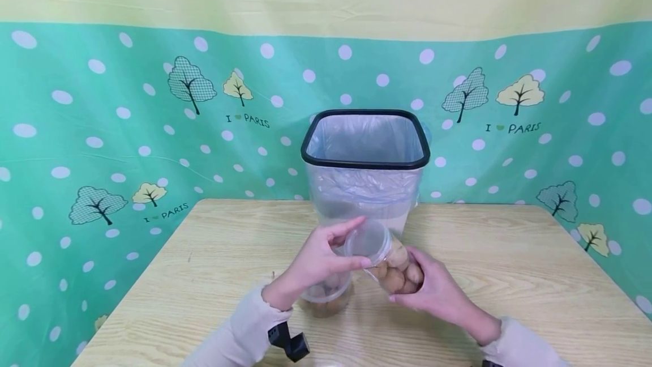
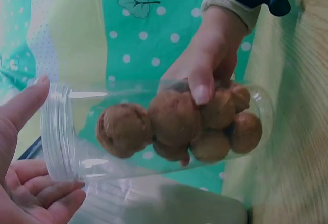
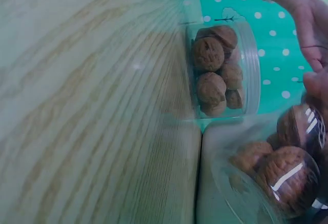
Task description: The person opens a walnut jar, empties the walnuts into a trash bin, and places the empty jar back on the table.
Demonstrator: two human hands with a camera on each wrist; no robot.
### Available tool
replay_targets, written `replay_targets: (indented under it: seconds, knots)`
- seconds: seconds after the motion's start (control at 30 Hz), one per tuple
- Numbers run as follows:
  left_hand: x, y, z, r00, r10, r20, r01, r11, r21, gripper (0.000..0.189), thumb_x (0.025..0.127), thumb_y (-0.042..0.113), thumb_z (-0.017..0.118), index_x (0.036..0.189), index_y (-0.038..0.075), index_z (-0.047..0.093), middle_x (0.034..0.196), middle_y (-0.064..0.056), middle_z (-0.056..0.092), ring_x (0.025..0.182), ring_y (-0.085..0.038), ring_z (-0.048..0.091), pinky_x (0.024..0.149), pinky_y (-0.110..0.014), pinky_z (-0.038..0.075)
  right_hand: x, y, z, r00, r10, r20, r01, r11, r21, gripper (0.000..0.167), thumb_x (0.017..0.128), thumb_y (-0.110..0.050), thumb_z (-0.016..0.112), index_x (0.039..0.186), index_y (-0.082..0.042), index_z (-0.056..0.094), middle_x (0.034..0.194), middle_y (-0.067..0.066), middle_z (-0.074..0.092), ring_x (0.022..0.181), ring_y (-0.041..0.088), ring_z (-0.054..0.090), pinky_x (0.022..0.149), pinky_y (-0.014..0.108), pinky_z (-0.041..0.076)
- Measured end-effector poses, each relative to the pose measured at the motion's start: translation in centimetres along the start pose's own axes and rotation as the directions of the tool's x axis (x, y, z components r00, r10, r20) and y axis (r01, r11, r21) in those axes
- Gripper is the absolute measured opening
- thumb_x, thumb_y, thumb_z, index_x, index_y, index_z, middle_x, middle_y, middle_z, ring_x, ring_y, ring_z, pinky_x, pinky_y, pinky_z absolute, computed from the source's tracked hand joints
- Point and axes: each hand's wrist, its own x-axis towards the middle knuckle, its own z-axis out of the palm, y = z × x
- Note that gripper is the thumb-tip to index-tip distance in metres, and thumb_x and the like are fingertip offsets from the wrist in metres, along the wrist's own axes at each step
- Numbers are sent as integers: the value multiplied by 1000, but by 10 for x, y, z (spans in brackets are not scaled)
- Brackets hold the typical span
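Note:
A clear plastic jar (image 1: 368,242) of walnuts (image 1: 399,276) is held tilted above the table in both hands. My left hand (image 1: 323,254) grips its ribbed top end, thumb on one side and fingers on the other, as the left wrist view shows. The right hand (image 1: 440,293) holds the jar around its lower part, where the walnuts (image 2: 176,119) have gathered. A second, shorter clear jar (image 1: 323,302) with walnuts inside stands on the table below my left hand, which partly hides it. In the right wrist view this shorter jar (image 3: 251,65) is upright.
Behind the hands, a pale bin (image 1: 364,191) with a black rim and a clear liner stands at the table's far edge. The wooden table (image 1: 244,254) extends to both sides. A green and yellow printed cloth (image 1: 127,146) hangs behind it.

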Motion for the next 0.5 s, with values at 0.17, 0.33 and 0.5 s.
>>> replay_targets:
  seconds: [0.17, 0.33, 0.5]
  knots:
    - [-2, 3, 8, 994, -27, -109, 26, 1000, -8, 69, 75, 24, 80, 135, 6, 50, 138, -8, 50, 123, -19, 51, 100, -32, 41, 3, 0, 0, 998, -6, -63, 1, 997, -75, 78, 56, -23, 91, 123, -10, 54, 105, -4, 64, 89, 8, 60, 76, 28, 51]
    - [-6, 3, 12, 983, -51, -178, 52, 999, 0, 70, 75, 31, 79, 135, 7, 51, 138, -8, 50, 124, -22, 50, 100, -35, 41, 5, 0, 1, 998, -6, -62, 1, 996, -85, 77, 58, -27, 90, 124, -9, 54, 107, -2, 64, 91, 10, 60, 77, 29, 51]
    - [-8, 4, 12, 976, -55, -209, 63, 998, 29, 73, 74, 33, 80, 136, 8, 50, 138, -8, 50, 123, -22, 50, 98, -40, 43, 7, 0, 3, 998, 4, -56, -9, 997, -76, 78, 57, -25, 90, 124, -9, 54, 107, -2, 63, 92, 11, 60, 78, 29, 51]
